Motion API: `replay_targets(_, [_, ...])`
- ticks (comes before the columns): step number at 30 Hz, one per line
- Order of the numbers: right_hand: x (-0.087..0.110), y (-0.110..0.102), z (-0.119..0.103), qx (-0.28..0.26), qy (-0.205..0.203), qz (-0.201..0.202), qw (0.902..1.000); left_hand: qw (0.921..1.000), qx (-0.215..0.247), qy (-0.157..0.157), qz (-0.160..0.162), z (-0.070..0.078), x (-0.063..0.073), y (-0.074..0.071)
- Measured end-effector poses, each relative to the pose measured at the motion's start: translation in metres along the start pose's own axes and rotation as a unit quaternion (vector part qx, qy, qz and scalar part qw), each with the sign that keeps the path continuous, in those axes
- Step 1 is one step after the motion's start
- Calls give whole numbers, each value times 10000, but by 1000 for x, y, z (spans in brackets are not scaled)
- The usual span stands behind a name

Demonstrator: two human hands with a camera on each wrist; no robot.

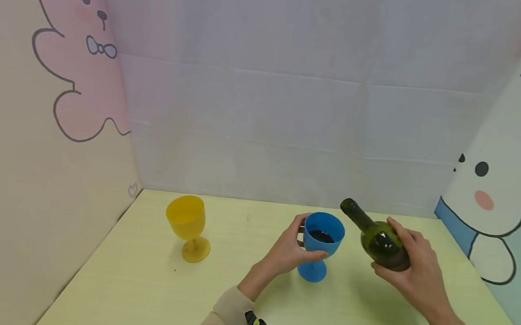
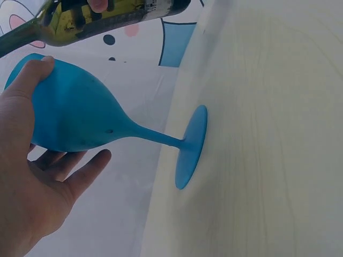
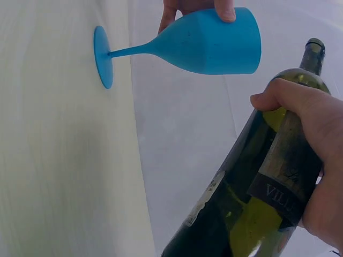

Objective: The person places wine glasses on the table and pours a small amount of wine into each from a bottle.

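My left hand (image 1: pixel 286 254) holds a blue goblet (image 1: pixel 326 246) by its bowl, thumb on the near side and fingers round the far side. Dark liquid (image 1: pixel 321 236) lies inside. The goblet is upright, and its round foot (image 2: pixel 192 147) is close to the tabletop. To its right, my right hand (image 1: pixel 422 272) grips a green glass wine bottle (image 1: pixel 383 243) round the body, raised above the table. The bottle is tilted, its neck (image 1: pixel 356 213) pointing up and left toward the goblet's rim. A dark label (image 3: pixel 276 195) shows on the bottle in the right wrist view.
A yellow goblet (image 1: pixel 186 222) stands upright on the pale table (image 1: pixel 139 296), left of my left hand. A pale cloth wall (image 1: pixel 246 105) rises behind the table. Side panels carry a cartoon bear (image 1: pixel 88 72) and a cartoon rabbit (image 1: pixel 503 166).
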State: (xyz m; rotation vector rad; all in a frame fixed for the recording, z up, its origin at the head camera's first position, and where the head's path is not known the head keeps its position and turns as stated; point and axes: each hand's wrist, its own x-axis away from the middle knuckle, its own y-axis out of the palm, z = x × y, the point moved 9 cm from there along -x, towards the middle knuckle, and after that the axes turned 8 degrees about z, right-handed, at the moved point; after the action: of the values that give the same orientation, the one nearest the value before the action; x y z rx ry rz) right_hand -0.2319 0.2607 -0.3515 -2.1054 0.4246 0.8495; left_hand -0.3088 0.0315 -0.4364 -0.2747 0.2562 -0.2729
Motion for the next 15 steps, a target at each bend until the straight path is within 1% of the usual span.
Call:
replay_targets(3, [4, 1, 0, -33, 123, 109, 9999, 9999, -121, -66, -14, 1, 1, -1])
replay_targets(6, [6, 1, 1, -91, 244, 229, 9994, 9994, -342, -110, -20, 3, 3, -3])
replay_targets(10, [8, 0, 0, -201, 376, 367, 9984, 9987, -507, -95, -39, 5, 4, -3])
replay_targets(15, [9, -2, -3, -249, 451, 488, 9975, 9994, -305, -178, 14, 3, 7, -7])
